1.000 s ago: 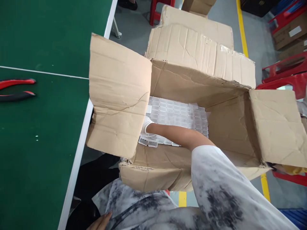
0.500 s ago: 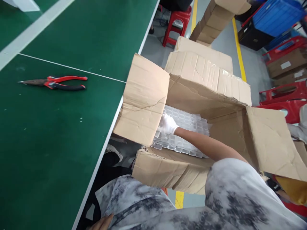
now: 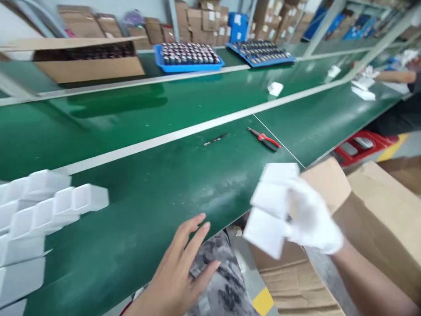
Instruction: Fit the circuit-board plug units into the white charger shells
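Note:
My right hand (image 3: 311, 221), in a white glove, is closed on a stack of small white boxes (image 3: 271, 206) held just above the edge of the green table (image 3: 138, 184). My bare left hand (image 3: 179, 274) is open, fingers stretched toward the table edge, and holds nothing. Rows of the same white boxes (image 3: 39, 215) lie on the table at the far left. The open cardboard carton (image 3: 371, 215) stands on the floor at my right.
Red-handled pliers (image 3: 265, 139) and a thin dark tool (image 3: 215, 139) lie on the table. Farther back are two blue trays (image 3: 189, 57) of dark parts and a long cardboard box (image 3: 83, 59). Another person's arm (image 3: 393, 77) works at the far right.
My right hand has come up out of the carton with a stack of white boxes, toward the table. The view swung left onto the table. My left hand has risen and opened.

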A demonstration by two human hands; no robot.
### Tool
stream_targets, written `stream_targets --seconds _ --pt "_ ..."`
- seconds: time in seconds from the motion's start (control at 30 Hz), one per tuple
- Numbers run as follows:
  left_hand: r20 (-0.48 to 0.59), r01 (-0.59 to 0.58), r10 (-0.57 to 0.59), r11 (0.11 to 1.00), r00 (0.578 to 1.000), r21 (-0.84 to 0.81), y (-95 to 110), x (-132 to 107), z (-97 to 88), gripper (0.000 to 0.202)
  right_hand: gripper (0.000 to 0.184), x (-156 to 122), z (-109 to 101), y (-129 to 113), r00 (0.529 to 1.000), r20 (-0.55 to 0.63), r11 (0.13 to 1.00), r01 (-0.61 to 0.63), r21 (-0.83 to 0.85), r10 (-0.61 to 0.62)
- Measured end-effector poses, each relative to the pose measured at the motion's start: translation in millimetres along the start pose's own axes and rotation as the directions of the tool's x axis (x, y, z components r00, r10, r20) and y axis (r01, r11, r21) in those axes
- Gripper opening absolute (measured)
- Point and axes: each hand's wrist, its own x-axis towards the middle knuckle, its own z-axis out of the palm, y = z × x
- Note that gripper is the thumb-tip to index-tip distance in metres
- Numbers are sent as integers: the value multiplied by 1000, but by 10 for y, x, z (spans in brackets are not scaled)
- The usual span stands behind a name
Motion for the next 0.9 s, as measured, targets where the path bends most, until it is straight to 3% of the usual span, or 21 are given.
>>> stream_targets --seconds 0.03,0.07,0.17,0.23,0.3,0.4,0.5,0.6,0.67,0.73,0.9 --pt "-123 40 -37 999 992 21 -59 -96 -47 65 63 189 104 -341 992 55 992 112 61 -115" --pt "-241 84 -69 995 968 49 -127 -196 -98 68 59 378 219 -700 954 142 958 241 153 -262" --pt "-474 240 -143 959 869 150 -361 -496 -270 70 47 863 593 -1799 791 370 866 493 85 -486" --pt "-533 348 -199 917 823 194 -520 -672 -374 65 45 1070 833 -2458 699 434 788 615 42 -568" --pt "-565 446 -261 868 782 216 -677 -816 -444 57 45 1188 1048 -3000 644 475 736 677 13 -600" --pt "-603 554 -328 799 727 234 -902 -959 -488 48 49 1261 1312 -3561 587 535 680 732 -29 -608" --pt "-613 601 -359 761 704 245 -1088 -1016 -520 40 59 1305 1475 -3843 533 594 658 753 -8 -603" --pt "-613 622 -389 751 688 222 -1215 -1031 -581 36 67 1402 1516 -3916 482 627 681 725 108 -612" --pt "-623 640 -410 743 666 195 -1276 -1050 -626 31 60 1497 1499 -3897 428 638 681 701 213 -640" --pt "-647 657 -415 732 639 179 -1327 -1085 -663 20 42 1589 1485 -3852 388 634 666 692 279 -669" --pt "-710 690 -410 709 572 146 -1389 -1203 -716 10 24 1678 1553 -3718 444 568 636 747 193 -693"
